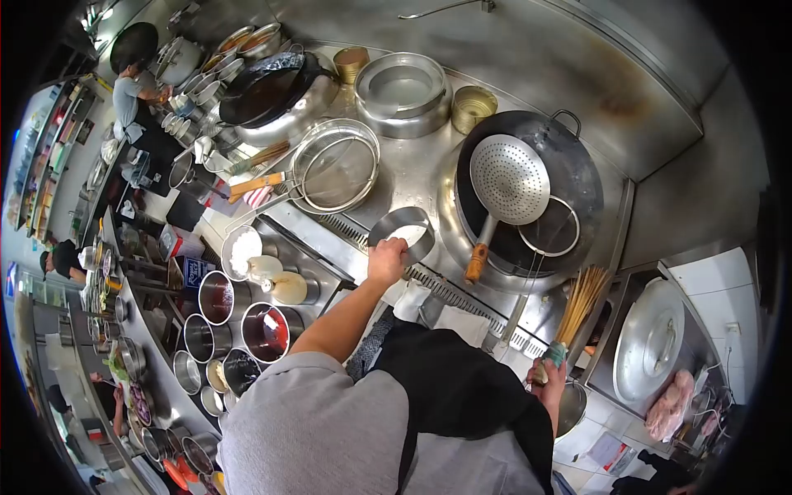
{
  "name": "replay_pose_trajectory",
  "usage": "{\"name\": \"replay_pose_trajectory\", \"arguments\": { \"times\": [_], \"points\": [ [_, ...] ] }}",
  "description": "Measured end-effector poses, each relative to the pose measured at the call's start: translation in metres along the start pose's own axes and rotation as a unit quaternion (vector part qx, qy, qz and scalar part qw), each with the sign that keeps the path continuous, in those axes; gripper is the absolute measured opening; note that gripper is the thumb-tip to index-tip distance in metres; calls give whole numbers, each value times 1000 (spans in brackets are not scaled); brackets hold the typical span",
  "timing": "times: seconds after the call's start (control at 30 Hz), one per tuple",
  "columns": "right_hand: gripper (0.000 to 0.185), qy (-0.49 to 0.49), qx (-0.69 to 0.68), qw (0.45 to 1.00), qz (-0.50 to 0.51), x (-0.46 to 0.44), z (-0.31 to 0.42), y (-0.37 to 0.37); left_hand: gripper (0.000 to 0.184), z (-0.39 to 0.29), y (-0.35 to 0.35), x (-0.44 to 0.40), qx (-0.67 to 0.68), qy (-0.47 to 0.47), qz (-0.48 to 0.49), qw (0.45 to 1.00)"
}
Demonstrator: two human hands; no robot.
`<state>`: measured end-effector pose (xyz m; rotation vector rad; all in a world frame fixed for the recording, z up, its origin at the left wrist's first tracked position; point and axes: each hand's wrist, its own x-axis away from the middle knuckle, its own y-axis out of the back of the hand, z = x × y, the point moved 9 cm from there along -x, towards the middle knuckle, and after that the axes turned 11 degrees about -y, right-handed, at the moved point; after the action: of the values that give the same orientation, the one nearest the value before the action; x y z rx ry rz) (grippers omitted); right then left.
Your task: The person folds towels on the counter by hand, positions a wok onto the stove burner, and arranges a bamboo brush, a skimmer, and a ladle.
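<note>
My left hand (388,261) is closed on the near rim of a round steel pot (424,244), with something white inside it. The pot is over the grated front strip of the stove. At the right, my right hand (550,386) grips a bamboo wok brush (581,307) by its wrapped lower end, bristles pointing up. Between and beyond my hands is a big dark wok (577,153). A perforated ladle (509,177) with a wooden handle and a small ring strainer (551,233) rest across it.
Mesh strainers (337,165) lie left of the wok. Behind stand a wide steel pot (403,122) and tins (473,109). Sauce containers (266,332) and bottles (289,288) crowd the left counter. A large lid (649,339) leans at the right. Co-workers (132,95) stand at the far left.
</note>
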<state>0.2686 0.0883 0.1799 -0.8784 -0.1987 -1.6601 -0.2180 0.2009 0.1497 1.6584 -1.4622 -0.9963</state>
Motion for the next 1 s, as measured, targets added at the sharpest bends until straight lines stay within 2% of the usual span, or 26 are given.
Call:
{"name": "replay_pose_trajectory", "arguments": {
  "times": [0.03,0.1,0.13,0.17,0.23,0.3,0.37,0.47,0.53,0.57,0.63,0.7,0.77,0.8,0.83,0.9,0.93,0.97,1.0],
  "points": [
    [47,1,7,1000,19,2,4,-6,12,4,-12,0,4,-2,3,1000],
    [47,8,8,1000,7,1,7,0,17,18,-53,0,-63,38,122,990],
    [46,11,8,1000,4,3,9,2,24,25,-68,-2,-66,40,150,986],
    [46,15,7,1000,0,5,11,5,31,20,-66,-5,-65,51,138,987],
    [44,20,-5,999,-35,11,9,20,33,1,-40,-19,-15,71,-2,997],
    [42,32,-2,999,-27,19,8,29,38,-43,18,-39,70,-5,-135,988],
    [38,21,3,998,-55,27,4,41,36,-119,78,-52,178,-126,-189,958],
    [34,17,-15,998,-62,37,-4,50,37,-240,88,-41,275,-402,-59,871],
    [34,26,-27,997,-60,38,-9,52,46,-303,52,-20,175,-539,90,819],
    [34,19,-42,997,-68,39,-11,53,41,-313,14,-13,103,-541,186,814],
    [37,14,-71,996,-60,37,-17,57,34,-319,-52,-7,18,-575,242,781],
    [38,36,-53,996,-68,39,-13,58,27,-342,-81,-5,-57,-593,342,727],
    [40,67,-48,995,-48,39,-17,69,21,-380,-69,-28,36,-647,237,724],
    [38,81,25,992,-93,46,-13,76,19,-410,-44,-48,62,-640,201,739],
    [40,75,31,991,-110,60,-1,68,19,-436,-13,-74,144,-616,143,762],
    [45,74,3,994,-78,60,-15,82,14,-482,44,-133,158,-609,-54,775],
    [46,78,11,993,-89,70,-11,82,14,-494,58,-175,199,-521,-65,828],
    [56,67,26,995,-62,74,-15,84,18,-498,69,-211,239,-419,-67,873],
    [56,72,36,994,-68,82,-17,88,21,-520,89,-230,265,-420,-84,864]
  ]
}}
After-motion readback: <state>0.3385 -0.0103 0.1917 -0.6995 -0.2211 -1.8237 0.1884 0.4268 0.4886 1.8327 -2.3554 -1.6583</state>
